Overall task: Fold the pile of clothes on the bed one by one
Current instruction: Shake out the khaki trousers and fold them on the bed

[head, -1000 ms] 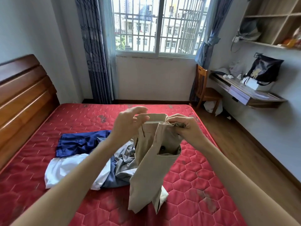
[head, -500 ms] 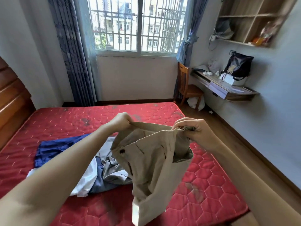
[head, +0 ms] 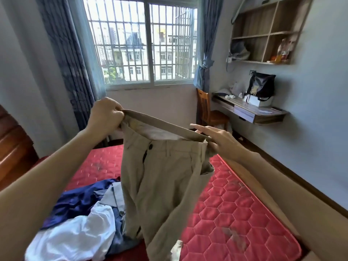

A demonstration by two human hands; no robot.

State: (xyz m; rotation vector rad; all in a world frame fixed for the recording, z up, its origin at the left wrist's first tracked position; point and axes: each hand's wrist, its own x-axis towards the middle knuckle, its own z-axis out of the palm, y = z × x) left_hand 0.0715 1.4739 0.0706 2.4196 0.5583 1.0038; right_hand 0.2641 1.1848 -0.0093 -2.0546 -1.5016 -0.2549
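I hold a pair of beige trousers (head: 162,178) up in the air over the bed, waistband stretched wide, legs hanging down. My left hand (head: 105,114) grips the left end of the waistband in a fist. My right hand (head: 216,137) pinches the right end between thumb and lower fingers, with the index finger stretched out. Below on the red mattress (head: 231,210) lies the pile: a dark blue garment (head: 79,202), a white one (head: 75,236) and a grey one (head: 113,196).
A wooden headboard (head: 13,147) stands at the left. Past the bed's right edge is wooden floor (head: 282,185), with a chair (head: 209,112) and a wall desk (head: 250,112) carrying a black bag. The window is straight ahead.
Both hands have risen and moved apart, pulling the waistband out wide so the trousers hang open. The view has tilted up and to the right.
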